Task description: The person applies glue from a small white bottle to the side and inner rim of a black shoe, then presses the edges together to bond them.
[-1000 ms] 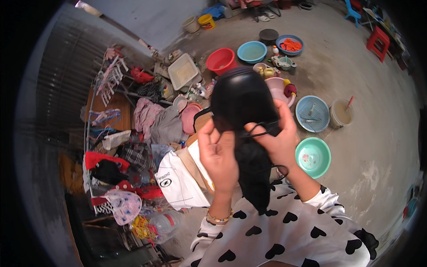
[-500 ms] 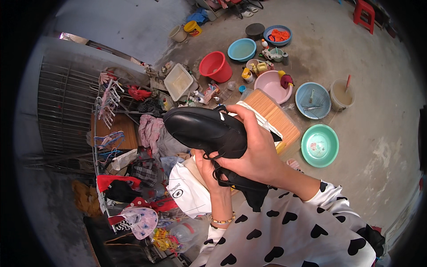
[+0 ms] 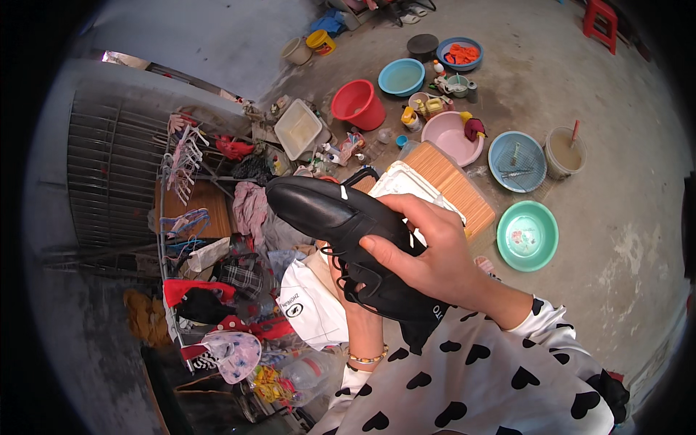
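A black lace-up leather shoe (image 3: 319, 214) is held up in front of me, toe pointing to the upper left. My right hand (image 3: 442, 250) grips its far side, with the thumb lying on the upper and the fingers over the other edge. From below, my left hand (image 3: 360, 319) supports the shoe by the laced part; the shoe hides most of its fingers. Loose black laces (image 3: 348, 279) hang along the side near that hand. Beneath my left forearm lies a white printed sheet or bag (image 3: 308, 308). Behind the shoe is a slatted bamboo-like surface (image 3: 464, 192).
Basins stand on the concrete floor: pink (image 3: 442, 148), blue (image 3: 517, 161) and green (image 3: 528, 235). A red bucket (image 3: 359, 105) and bottles are farther off. On my left is a metal rack (image 3: 163, 246) with hangers and clothes. A red stool (image 3: 600, 25) stands far right.
The shoe has turned a little, showing more of its laced side. My right thumb has shifted off the laces onto the upper. The view has moved slightly.
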`<state>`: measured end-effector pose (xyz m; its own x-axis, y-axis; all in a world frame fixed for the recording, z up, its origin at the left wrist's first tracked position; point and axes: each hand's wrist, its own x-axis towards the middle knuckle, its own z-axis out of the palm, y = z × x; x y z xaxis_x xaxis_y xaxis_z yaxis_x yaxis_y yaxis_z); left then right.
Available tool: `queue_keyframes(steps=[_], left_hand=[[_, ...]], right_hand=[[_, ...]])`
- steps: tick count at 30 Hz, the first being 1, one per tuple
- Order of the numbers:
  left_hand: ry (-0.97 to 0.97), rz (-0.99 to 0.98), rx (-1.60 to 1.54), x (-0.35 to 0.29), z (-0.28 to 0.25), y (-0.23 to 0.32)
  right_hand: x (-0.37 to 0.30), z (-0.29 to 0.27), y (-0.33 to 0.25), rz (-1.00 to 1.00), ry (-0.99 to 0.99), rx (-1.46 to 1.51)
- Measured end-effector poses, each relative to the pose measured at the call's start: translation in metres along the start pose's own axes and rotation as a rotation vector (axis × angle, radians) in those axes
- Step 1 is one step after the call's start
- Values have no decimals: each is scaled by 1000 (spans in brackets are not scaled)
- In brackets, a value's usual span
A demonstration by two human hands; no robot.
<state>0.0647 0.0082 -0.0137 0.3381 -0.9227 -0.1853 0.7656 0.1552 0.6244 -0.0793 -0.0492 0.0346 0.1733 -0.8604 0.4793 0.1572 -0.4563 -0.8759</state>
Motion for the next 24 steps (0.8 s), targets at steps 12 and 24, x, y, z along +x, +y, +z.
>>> queue_keyframes(steps=[12,24], left_hand=[[8,245,262,-8,8,-2],[9,348,416,-11,32,3]], right_hand=[[3,-7,1,24,-10,47],[4,-8,18,243,-42,388]])
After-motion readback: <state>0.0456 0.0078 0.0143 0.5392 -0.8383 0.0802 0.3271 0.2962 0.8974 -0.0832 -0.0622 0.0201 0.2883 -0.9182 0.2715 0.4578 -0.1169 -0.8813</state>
